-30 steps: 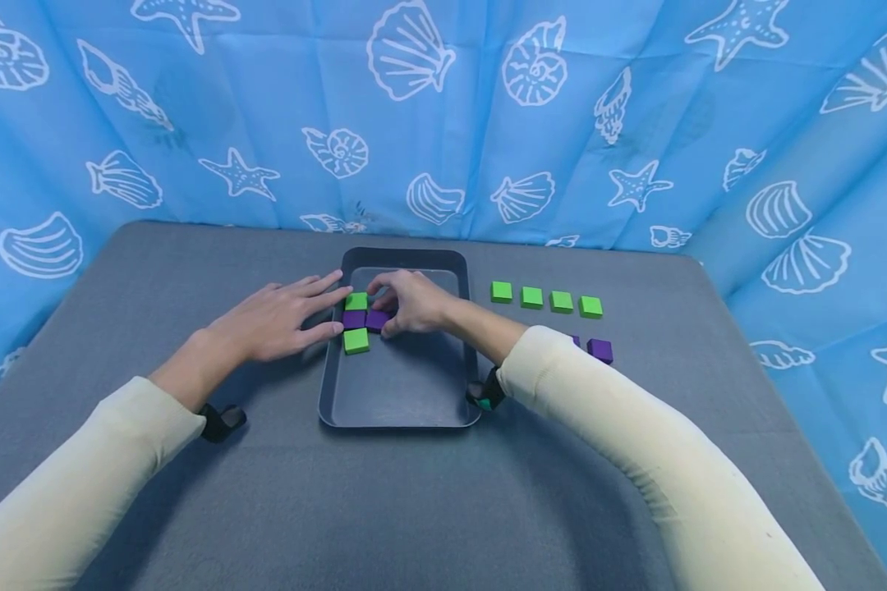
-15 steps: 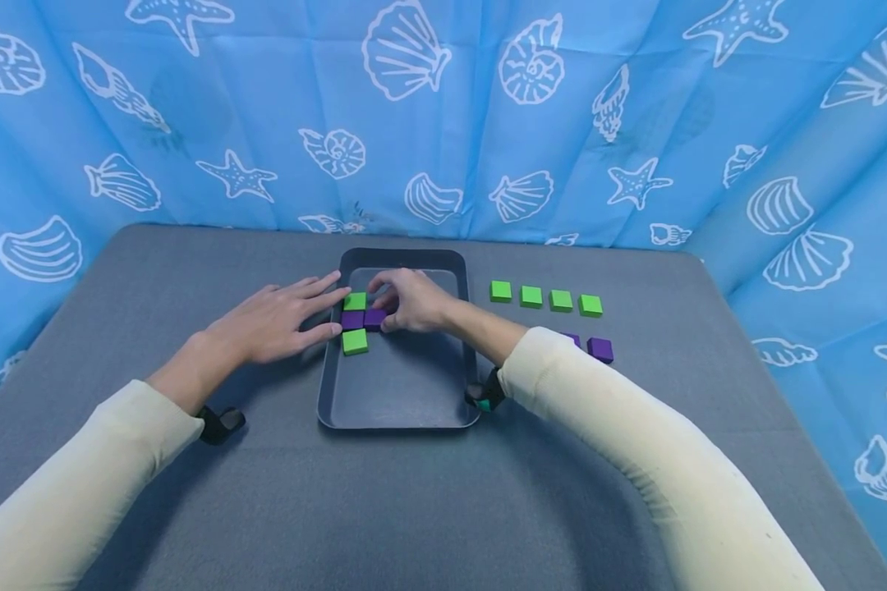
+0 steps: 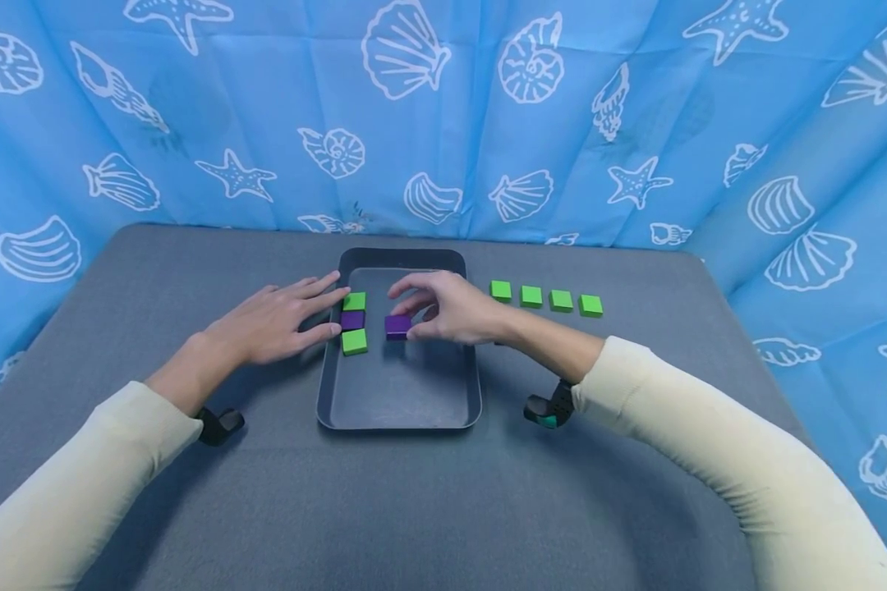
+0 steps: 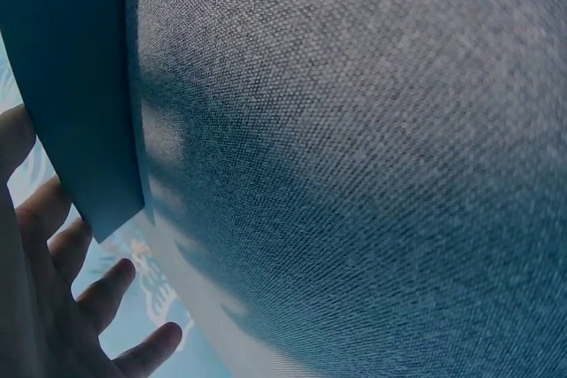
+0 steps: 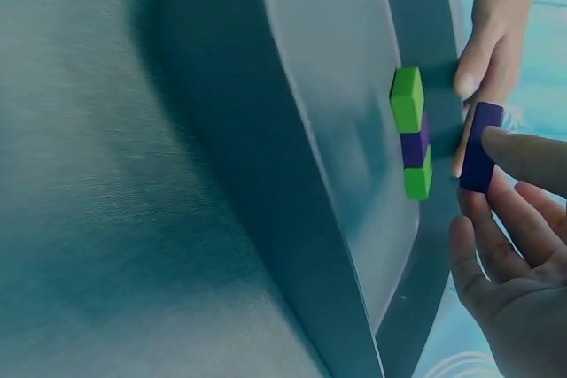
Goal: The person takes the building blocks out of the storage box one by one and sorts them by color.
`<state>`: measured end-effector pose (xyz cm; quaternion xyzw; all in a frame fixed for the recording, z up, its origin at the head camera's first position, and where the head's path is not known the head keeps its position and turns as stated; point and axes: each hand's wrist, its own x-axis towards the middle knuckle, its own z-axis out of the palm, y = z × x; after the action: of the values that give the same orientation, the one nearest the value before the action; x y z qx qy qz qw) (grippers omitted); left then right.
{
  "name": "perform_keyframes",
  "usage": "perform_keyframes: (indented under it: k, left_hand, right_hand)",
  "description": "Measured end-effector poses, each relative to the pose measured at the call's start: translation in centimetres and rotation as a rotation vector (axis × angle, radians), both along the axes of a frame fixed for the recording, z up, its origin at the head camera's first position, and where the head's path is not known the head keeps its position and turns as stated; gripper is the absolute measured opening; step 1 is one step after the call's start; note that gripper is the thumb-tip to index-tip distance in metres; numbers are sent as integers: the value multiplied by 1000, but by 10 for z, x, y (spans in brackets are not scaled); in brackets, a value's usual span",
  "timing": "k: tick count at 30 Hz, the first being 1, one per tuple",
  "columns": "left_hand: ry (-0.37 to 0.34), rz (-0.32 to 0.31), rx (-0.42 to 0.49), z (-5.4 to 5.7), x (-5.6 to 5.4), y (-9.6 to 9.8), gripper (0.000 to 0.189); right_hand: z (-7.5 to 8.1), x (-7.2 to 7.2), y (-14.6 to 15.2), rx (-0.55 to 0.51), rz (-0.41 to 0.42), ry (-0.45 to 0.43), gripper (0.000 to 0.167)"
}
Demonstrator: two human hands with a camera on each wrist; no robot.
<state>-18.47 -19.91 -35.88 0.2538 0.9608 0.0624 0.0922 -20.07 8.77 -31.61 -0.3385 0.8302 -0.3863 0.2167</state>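
My right hand (image 3: pixel 454 310) pinches a purple block (image 3: pixel 397 327) between thumb and fingers above the dark tray (image 3: pixel 406 402). The right wrist view shows the held block (image 5: pixel 482 148) raised higher than the tray wall. Along the tray's left side sit a green block (image 3: pixel 354 301), a purple block (image 3: pixel 352 320) and a second green block (image 3: pixel 354 341) in one line. My left hand (image 3: pixel 277 320) rests at the tray's left rim with fingers stretched out, its tips close to these blocks. In the left wrist view its fingers (image 4: pixel 106 294) show along the outer tray wall.
Right of the tray, several green blocks (image 3: pixel 560 300) stand in a row on the grey table (image 3: pixel 355 509). A blue curtain (image 3: pixel 443 123) with white seashells hangs behind and to the right. Both wrists carry black camera mounts (image 3: pixel 550 408).
My right hand has lifted the purple block off its spot beside the line and moved it right. The forearm shifted right and now covers the purple blocks on the table. My left hand stayed.
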Motion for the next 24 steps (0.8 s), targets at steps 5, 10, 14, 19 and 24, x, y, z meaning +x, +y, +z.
perform_keyframes:
  k: [5, 10, 14, 19, 24]
  left_hand:
    - [2, 3, 3, 1, 1, 1, 70]
    - [17, -9, 10, 0, 1, 1, 69]
    - [20, -9, 8, -1, 1, 1, 69]
    - [24, -16, 13, 0, 2, 0, 70]
    - [23, -28, 9, 1, 2, 1, 69]
  right_hand:
    - [11, 15, 26, -25, 7, 13, 54]
    - [16, 23, 54, -23, -24, 37, 54]
    - [17, 26, 79, -25, -53, 80, 54]
    - [12, 26, 114, -35, -78, 165, 53]
    - [2, 24, 147, -32, -113, 205, 52]
